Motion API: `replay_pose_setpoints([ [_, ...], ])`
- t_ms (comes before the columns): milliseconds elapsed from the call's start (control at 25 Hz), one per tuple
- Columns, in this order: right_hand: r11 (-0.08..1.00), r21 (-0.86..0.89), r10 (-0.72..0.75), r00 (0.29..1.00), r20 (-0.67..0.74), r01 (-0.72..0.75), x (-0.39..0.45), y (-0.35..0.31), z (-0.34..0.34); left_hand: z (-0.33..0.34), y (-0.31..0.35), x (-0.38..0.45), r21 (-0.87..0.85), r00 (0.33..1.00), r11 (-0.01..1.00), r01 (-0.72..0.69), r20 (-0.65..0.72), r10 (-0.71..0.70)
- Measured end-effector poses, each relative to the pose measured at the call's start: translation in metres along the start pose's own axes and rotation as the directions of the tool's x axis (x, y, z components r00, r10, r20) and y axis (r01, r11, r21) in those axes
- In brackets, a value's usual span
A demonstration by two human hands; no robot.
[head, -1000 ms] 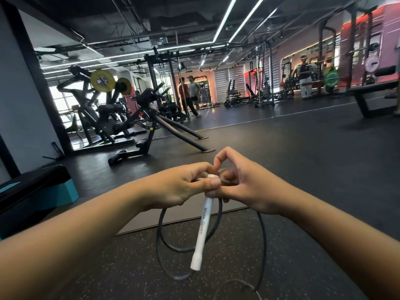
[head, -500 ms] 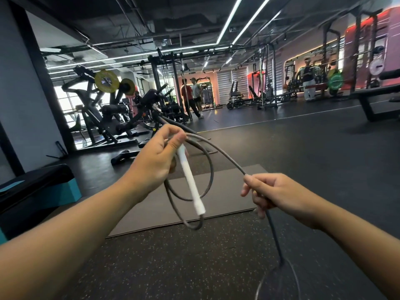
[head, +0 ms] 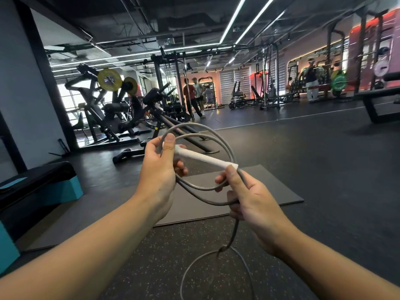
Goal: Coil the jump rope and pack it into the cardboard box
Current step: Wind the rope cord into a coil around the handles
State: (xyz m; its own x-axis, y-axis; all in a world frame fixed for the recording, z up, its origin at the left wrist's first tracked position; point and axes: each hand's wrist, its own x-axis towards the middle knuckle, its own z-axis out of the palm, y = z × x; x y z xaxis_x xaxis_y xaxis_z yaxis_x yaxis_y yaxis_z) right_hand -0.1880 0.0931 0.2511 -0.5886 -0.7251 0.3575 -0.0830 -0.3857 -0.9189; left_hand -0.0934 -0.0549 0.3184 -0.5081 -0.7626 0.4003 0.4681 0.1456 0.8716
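A grey jump rope (head: 223, 146) with a white handle (head: 203, 158) is held up in front of me in a few loose loops. My left hand (head: 159, 172) pinches the looped cord and the handle's near end under the thumb. My right hand (head: 249, 200) grips the cord beside the handle's far end, thumb pressed to it. The remaining cord hangs from the right hand and curls in a loop on the floor (head: 216, 276). No cardboard box is in view.
A dark exercise mat (head: 270, 191) lies on the speckled gym floor under my hands. A black and teal bench (head: 36, 189) stands at left. Weight machines (head: 112, 109) and people (head: 193, 94) are further back.
My right hand has come up and in from the lower right to meet the handle's end. The handle swung from hanging down to nearly level, and another loop has gathered between the hands.
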Motion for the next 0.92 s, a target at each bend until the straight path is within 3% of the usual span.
replay_pose_setpoints([
  [160,0.995,0.096,0.022,0.987,-0.159,-0.007,0.008,-0.008,0.000,-0.010,-0.003,-0.011,0.031,0.995,0.997,0.076,0.059,-0.077],
  [320,0.999,0.033,0.028,0.977,-0.213,-0.022,0.015,-0.018,-0.008,-0.023,-0.017,-0.022,0.131,0.977,0.986,0.103,0.172,-0.125],
  [440,0.997,-0.074,-0.024,0.992,-0.127,0.015,0.019,-0.020,-0.016,-0.036,-0.022,-0.023,0.304,0.953,0.946,0.111,0.238,-0.188],
  [560,0.969,-0.239,-0.077,0.997,-0.027,0.068,0.021,-0.027,-0.023,-0.052,-0.010,-0.018,0.682,0.891,0.730,-0.045,0.358,-0.279],
  [600,0.951,-0.296,-0.087,0.996,0.021,0.089,0.021,-0.029,-0.025,-0.050,0.000,-0.017,0.729,0.877,0.674,-0.121,0.397,-0.272],
  [720,0.856,-0.484,-0.095,0.975,0.202,0.183,0.023,-0.038,-0.025,-0.017,0.032,-0.012,0.689,0.837,0.685,-0.237,0.502,-0.215],
  [840,0.742,-0.601,-0.091,0.932,0.351,0.298,0.024,-0.047,-0.021,0.028,0.048,-0.003,0.760,0.686,0.525,-0.382,0.614,-0.390],
  [920,0.771,-0.568,-0.067,0.923,0.379,0.289,0.025,-0.049,-0.022,0.038,0.050,0.001,0.806,0.595,0.442,-0.392,0.589,-0.546],
])
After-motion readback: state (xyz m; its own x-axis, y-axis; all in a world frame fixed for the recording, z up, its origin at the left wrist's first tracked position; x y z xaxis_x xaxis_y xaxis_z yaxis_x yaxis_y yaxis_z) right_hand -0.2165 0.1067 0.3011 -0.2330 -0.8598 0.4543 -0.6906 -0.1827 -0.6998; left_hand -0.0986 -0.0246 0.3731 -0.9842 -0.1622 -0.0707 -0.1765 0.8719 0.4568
